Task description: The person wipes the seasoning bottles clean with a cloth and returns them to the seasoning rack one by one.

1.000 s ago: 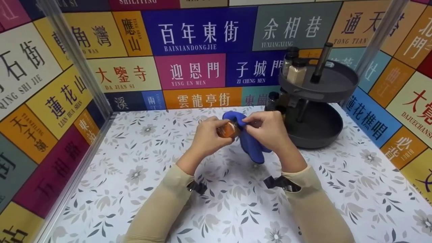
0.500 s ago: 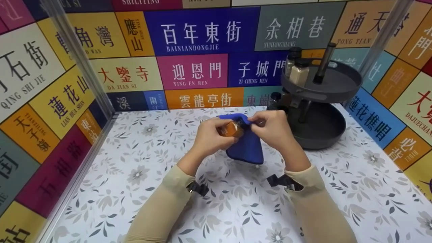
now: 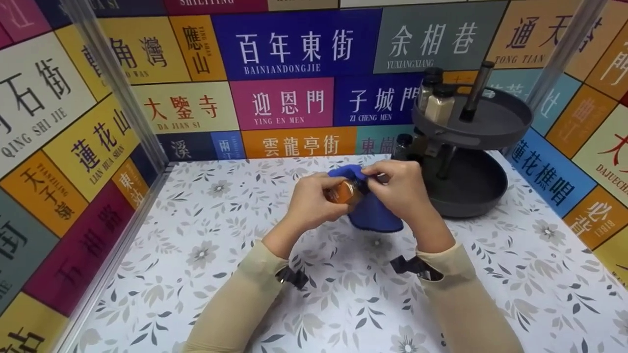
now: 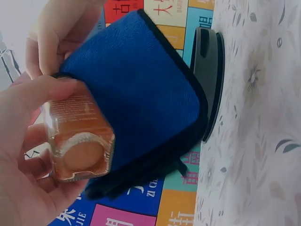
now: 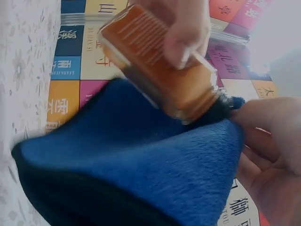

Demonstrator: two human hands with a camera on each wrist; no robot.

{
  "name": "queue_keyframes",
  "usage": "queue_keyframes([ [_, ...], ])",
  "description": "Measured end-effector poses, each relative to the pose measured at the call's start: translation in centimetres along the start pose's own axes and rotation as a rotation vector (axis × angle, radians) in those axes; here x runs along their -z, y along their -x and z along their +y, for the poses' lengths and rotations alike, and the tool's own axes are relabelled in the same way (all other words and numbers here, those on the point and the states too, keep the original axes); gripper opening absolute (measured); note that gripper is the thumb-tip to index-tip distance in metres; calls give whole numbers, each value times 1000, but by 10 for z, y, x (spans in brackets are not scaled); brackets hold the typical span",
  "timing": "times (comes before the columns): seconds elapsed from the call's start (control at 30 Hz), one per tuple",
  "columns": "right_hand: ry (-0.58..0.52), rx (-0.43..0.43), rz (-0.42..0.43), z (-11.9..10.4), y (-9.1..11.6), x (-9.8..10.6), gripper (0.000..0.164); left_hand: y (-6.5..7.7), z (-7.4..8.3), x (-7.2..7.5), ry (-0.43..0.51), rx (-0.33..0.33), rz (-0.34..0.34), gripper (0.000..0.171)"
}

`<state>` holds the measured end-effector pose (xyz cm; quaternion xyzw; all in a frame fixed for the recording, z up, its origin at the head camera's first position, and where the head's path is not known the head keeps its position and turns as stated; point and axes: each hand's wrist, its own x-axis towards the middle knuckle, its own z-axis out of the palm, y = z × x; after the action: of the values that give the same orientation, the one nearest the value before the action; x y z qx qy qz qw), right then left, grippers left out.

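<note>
My left hand (image 3: 311,201) grips a glass spice jar (image 3: 345,192) filled with orange powder. The jar lies tilted over the table, its base toward the left palm and its black cap toward the right hand. A blue microfibre cloth (image 3: 377,214) with a dark edge hangs below the cap. With thumb and fingers, my right hand (image 3: 400,184) pinches the cloth at the cap. In the left wrist view, the jar's base (image 4: 83,156) faces the camera. Fabric and right fingers partly hide the cap (image 5: 218,110) in the right wrist view.
A dark grey two-tier round rack (image 3: 508,135) stands at the right back. Its upper tier holds a jar of pale powder (image 3: 440,105) and another black-capped jar (image 3: 431,81). A further jar (image 3: 403,147) is at the lower tier. Sign-patterned walls (image 3: 294,44) enclose the floral tabletop (image 3: 206,294).
The cloth's hanging part has spread out from a narrow fold, swung left, then swung right. Both hands stay close together on jar and cloth, with the jar's tilt changing slightly.
</note>
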<state>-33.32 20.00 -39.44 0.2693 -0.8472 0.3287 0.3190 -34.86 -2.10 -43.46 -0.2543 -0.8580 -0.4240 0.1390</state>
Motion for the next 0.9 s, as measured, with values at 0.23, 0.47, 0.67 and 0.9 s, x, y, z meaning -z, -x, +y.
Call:
queue_keyframes([
  [0.23,22,-81,-22,4,-1,7,15,-1,2,1,130,59,47,49],
  [0.47,17,43,-46,-4,0,12,14,1,2,4,129,107,94,50],
  [0.67,3,133,1,-7,1,6,16,1,1,5,56,71,55,51],
  [0.9,3,66,30,1,-1,-3,15,0,1,9,99,63,34,52],
])
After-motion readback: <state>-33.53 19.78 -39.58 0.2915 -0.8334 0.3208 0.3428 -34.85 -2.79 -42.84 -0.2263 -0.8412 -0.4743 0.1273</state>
